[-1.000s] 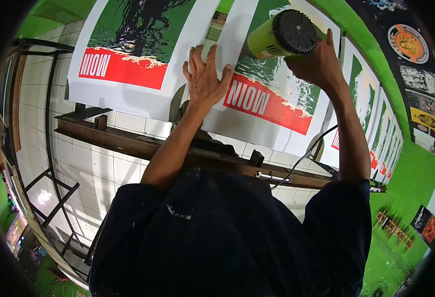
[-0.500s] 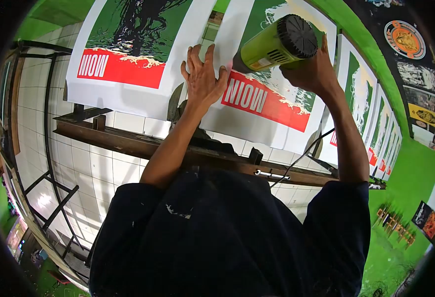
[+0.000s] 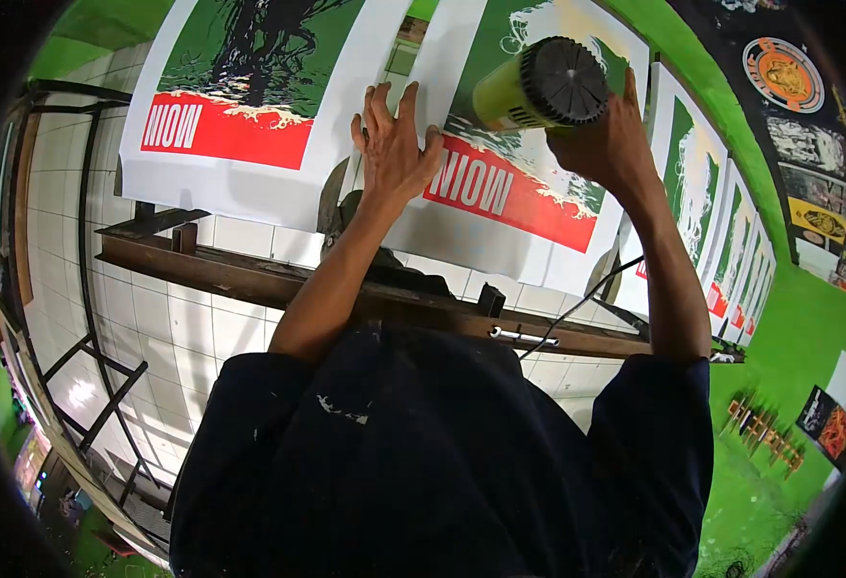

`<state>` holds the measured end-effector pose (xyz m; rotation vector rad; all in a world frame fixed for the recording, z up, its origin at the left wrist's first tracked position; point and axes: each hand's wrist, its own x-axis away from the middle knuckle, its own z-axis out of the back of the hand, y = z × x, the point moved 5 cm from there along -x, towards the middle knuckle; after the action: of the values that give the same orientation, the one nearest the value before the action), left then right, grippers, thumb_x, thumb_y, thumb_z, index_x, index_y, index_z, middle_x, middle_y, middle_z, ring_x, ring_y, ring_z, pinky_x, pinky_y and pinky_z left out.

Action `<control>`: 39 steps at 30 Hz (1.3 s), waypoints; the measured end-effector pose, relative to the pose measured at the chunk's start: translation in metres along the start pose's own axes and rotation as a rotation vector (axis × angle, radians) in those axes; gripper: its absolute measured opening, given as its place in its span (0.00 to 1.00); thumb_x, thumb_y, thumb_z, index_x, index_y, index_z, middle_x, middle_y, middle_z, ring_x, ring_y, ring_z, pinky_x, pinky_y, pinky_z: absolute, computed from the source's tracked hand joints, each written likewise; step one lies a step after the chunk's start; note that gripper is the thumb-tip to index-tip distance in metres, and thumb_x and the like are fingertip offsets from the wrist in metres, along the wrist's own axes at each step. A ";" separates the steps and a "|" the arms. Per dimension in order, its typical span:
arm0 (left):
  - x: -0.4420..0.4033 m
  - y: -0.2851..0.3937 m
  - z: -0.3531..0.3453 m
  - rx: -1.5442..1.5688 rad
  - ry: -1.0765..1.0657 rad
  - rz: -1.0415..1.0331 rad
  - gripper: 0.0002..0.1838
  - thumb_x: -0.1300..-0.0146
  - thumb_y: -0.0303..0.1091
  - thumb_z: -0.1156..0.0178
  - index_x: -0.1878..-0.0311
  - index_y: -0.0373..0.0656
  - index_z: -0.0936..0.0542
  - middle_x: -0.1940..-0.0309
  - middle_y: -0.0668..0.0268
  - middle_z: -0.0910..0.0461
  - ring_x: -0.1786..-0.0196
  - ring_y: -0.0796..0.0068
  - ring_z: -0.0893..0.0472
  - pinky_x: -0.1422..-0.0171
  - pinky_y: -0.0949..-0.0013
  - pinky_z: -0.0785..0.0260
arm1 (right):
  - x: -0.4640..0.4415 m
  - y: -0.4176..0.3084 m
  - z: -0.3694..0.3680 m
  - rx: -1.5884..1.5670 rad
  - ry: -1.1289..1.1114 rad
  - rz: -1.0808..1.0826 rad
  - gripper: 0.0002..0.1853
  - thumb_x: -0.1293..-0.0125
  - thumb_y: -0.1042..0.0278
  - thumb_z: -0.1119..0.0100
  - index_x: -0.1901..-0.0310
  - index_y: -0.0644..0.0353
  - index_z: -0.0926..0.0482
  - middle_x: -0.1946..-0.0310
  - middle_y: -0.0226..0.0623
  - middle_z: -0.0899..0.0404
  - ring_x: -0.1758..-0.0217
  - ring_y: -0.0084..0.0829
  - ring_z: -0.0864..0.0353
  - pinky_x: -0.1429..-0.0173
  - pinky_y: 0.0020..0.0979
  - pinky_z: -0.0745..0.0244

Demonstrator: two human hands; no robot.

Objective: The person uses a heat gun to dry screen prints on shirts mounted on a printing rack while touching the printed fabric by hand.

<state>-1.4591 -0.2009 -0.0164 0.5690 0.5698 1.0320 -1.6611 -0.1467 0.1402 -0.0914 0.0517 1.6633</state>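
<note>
My right hand (image 3: 608,140) grips a green heat gun (image 3: 502,96) with a round black ribbed end cap. I hold it over a printed sheet (image 3: 500,236) in green, red and white with large white letters on its red band. The handle is mostly hidden behind the cap and my fingers. My left hand (image 3: 396,149) has its fingers spread, by the left edge of that same sheet, with the thumb toward the red band. Left of it hangs a second sheet (image 3: 221,188) with a similar red band.
A rusty metal beam (image 3: 230,279) runs below the sheets, with a wrench (image 3: 524,337) lying on it. A black cord (image 3: 577,306) drops past the beam. More prints (image 3: 692,183) line up at right. A black metal frame (image 3: 95,385) stands at left.
The heat gun has tilted, so its end cap faces me more and its nozzle is now hidden. My left hand stays nearly in place. The whole view has shifted slightly.
</note>
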 end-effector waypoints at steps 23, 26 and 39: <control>-0.003 0.000 -0.008 0.012 0.015 -0.022 0.37 0.33 0.55 0.42 0.28 0.42 0.35 0.29 0.48 0.46 0.23 0.40 0.49 0.25 0.31 0.60 | -0.039 0.025 -0.009 0.170 -0.213 -0.173 0.21 0.48 0.65 0.34 0.50 0.53 0.17 0.54 0.41 0.14 0.45 0.48 0.17 0.20 0.60 0.49; -0.004 0.001 -0.008 0.011 0.006 -0.027 0.38 0.33 0.55 0.42 0.27 0.42 0.36 0.29 0.47 0.46 0.23 0.39 0.49 0.25 0.31 0.60 | -0.040 0.029 -0.009 0.119 -0.105 -0.133 0.21 0.48 0.65 0.34 0.49 0.52 0.17 0.54 0.41 0.14 0.45 0.49 0.17 0.21 0.59 0.48; -0.007 0.005 -0.013 0.048 0.030 -0.071 0.36 0.32 0.56 0.42 0.29 0.42 0.35 0.29 0.45 0.46 0.23 0.36 0.50 0.27 0.29 0.60 | -0.039 0.043 -0.010 0.148 -0.053 -0.100 0.24 0.50 0.64 0.31 0.48 0.55 0.18 0.53 0.45 0.14 0.45 0.48 0.17 0.24 0.55 0.41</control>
<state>-1.4737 -0.2036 -0.0212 0.5723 0.6382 0.9631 -1.7001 -0.1907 0.1334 0.0614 0.1282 1.5558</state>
